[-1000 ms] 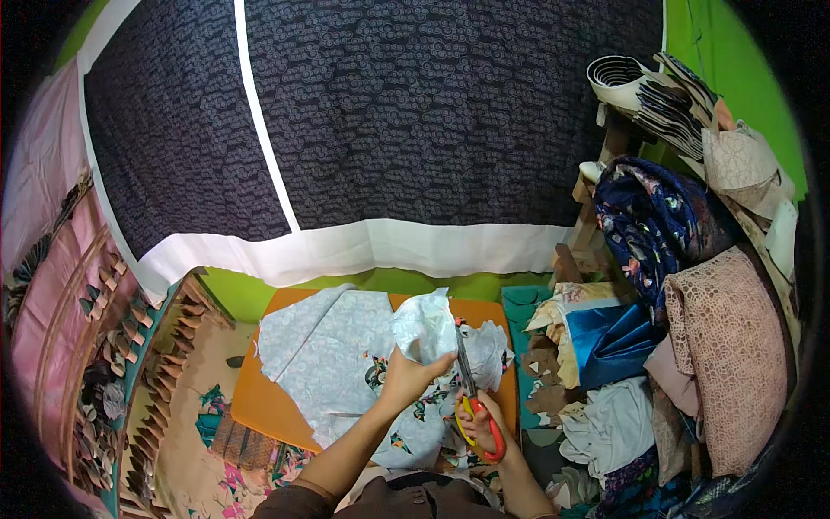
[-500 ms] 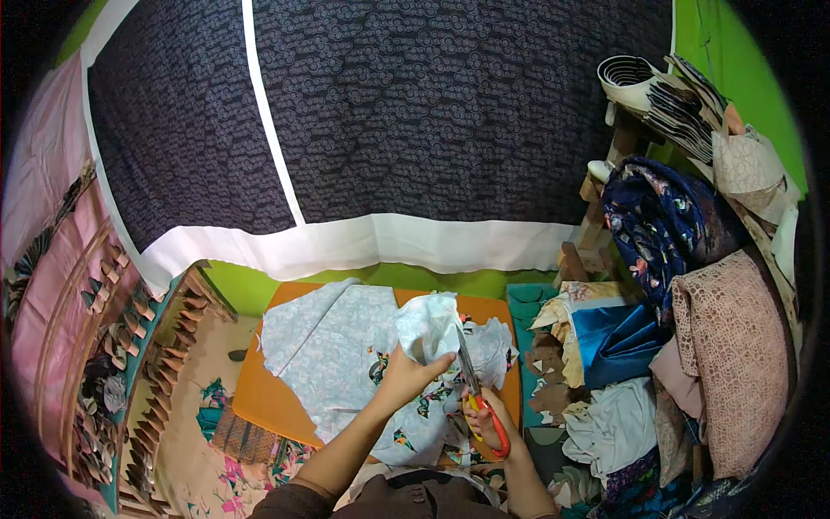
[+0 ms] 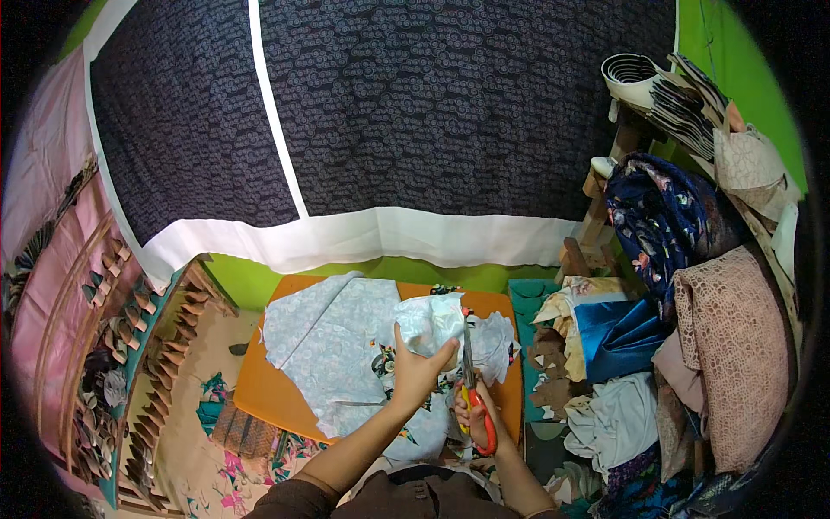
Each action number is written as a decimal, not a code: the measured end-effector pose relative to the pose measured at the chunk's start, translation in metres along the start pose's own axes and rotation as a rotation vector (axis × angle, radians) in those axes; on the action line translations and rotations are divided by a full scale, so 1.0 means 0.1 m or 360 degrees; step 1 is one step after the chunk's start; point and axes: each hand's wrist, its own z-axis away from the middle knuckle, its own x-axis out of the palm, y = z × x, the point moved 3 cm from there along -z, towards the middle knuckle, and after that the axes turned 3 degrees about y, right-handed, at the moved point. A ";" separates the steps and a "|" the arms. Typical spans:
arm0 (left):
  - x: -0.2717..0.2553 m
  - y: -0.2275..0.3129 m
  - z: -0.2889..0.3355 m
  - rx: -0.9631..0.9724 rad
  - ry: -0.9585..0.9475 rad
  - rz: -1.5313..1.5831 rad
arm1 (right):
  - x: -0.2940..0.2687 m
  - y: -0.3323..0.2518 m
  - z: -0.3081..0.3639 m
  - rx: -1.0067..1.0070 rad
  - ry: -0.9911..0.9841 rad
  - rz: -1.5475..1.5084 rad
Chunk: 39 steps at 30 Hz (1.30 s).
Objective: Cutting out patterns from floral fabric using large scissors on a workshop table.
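My left hand (image 3: 418, 370) is closed on a pale, light-coloured piece of fabric (image 3: 430, 318), lifted above the table with its thumb toward the scissors. In my right hand (image 3: 479, 408) are scissors (image 3: 490, 437) with red and yellow handles. Their blades point away from me, along the right edge of the held piece; whether they touch it I cannot tell. Beneath both hands, a large pale patterned fabric sheet (image 3: 333, 333) covers much of the orange table (image 3: 281, 402). Small dark floral scraps (image 3: 383, 357) lie on it, and a crumpled pale scrap (image 3: 494, 344) sits right of the blades.
A thin grey rod-like thing (image 3: 359, 403) lies beside my left forearm. Racks of pointed shoe forms (image 3: 160, 381) stand at left. Piled fabrics, among them a blue folded cloth (image 3: 614, 333) and a pinkish lace-patterned roll (image 3: 731, 355), fill the right. A dark curtain (image 3: 450, 112) hangs ahead.
The scissors have swung more upright, and my right hand has shifted slightly left. The held fabric has turned a little in my left hand. The thin grey rod now shows beside my left forearm.
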 end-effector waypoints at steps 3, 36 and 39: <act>-0.03 0.01 0.01 0.0011 0.0016 -0.0121 | 0.09 -0.04 0.08 -0.0206 -0.0056 -0.0002; -0.11 0.08 0.11 0.0032 -0.0023 -0.0025 | 0.02 0.04 0.19 0.0320 -0.0089 -0.0299; -0.15 0.07 0.09 0.0057 -0.0139 -0.0044 | -0.05 0.13 0.12 0.0082 -0.0308 -0.0124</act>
